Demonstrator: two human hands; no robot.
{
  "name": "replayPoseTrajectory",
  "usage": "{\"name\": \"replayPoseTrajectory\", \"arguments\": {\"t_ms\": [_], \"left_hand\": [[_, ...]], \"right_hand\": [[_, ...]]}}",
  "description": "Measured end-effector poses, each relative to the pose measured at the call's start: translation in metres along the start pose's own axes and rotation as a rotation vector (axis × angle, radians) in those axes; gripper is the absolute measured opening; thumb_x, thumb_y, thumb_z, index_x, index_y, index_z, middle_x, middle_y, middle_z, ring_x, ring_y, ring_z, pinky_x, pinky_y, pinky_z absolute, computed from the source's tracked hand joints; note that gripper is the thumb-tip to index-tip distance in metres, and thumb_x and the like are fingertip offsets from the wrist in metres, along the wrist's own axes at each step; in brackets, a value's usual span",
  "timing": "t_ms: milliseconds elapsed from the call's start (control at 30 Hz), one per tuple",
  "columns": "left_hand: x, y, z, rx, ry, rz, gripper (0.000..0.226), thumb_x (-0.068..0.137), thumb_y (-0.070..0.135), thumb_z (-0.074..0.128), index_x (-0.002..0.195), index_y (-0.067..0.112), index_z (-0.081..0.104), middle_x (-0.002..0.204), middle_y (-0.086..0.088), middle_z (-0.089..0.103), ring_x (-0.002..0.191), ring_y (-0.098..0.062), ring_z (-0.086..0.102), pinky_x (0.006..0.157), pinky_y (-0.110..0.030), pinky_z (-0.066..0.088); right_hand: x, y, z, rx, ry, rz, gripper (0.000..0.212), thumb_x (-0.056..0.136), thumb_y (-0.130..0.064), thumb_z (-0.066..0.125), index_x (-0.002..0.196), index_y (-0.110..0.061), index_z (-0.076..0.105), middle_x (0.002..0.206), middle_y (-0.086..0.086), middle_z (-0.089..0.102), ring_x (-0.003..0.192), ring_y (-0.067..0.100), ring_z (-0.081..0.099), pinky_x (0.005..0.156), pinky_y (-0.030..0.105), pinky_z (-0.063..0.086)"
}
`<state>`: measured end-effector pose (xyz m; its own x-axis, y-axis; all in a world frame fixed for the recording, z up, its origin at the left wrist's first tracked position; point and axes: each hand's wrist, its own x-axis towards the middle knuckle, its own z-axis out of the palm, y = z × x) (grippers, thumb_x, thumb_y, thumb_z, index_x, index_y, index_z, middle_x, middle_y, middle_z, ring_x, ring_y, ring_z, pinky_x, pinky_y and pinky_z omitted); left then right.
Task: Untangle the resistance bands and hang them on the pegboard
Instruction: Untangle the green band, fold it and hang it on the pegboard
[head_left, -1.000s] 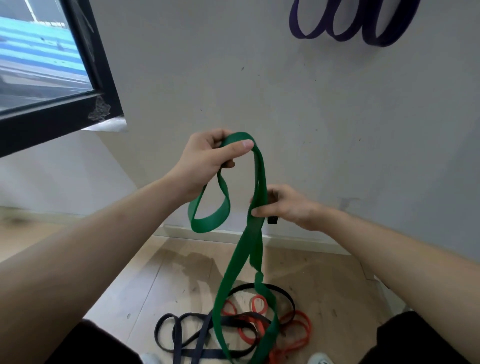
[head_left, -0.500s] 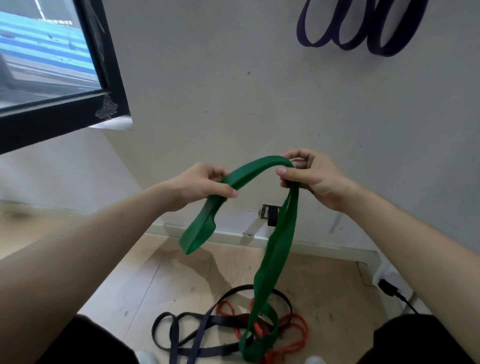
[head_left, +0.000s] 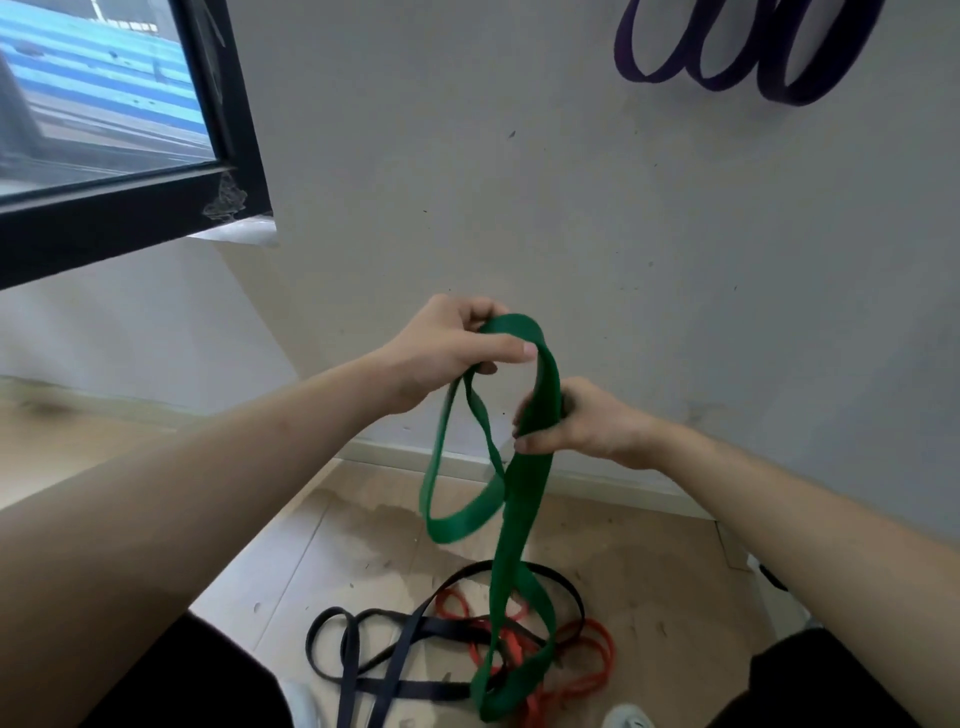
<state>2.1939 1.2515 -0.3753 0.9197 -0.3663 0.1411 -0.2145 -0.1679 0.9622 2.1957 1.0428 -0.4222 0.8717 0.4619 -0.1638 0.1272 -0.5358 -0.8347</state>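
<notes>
Two hands grip the green band (head_left: 519, 499): left hand (head_left: 447, 353) pinching its top, right hand (head_left: 576, 421) clamped lower. Best to draw the loop free slowly, clear of the floor tangle.

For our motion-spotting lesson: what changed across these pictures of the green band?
The right hand, raised beside the left hand half a second ago, has slid down the green band and now grips it lower. Both hands kept their hold; the black band and red band stayed on the floor.
</notes>
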Motion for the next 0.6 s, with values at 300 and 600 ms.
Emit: {"name": "replayPoseTrajectory", "arguments": {"t_ms": [300,600], "left_hand": [[0.002,-0.003,-0.032,-0.117,0.291,-0.006,0.027,0.076,0.022,0.084,0.093,0.007,0.069,0.074,-0.004,0.05,0.056,-0.009,0.048,0.067,-0.027,0.047],[-0.009,-0.013,-0.042,0.18,0.063,-0.092,0.031,0.076,0.027,0.087,0.1,0.016,0.072,0.08,-0.003,0.074,0.076,-0.014,0.064,0.078,-0.033,0.054]], "right_hand": [[0.002,-0.001,-0.008,0.136,0.087,0.035,0.021,0.091,-0.005,0.067,0.111,0.0,0.063,0.108,0.028,0.068,0.097,0.037,0.071,0.096,0.06,0.052],[-0.005,-0.024,-0.019,0.165,0.154,-0.04,0.023,0.098,-0.005,0.055,0.113,-0.013,0.07,0.086,0.013,0.064,0.074,0.028,0.064,0.078,0.054,0.056]]}}
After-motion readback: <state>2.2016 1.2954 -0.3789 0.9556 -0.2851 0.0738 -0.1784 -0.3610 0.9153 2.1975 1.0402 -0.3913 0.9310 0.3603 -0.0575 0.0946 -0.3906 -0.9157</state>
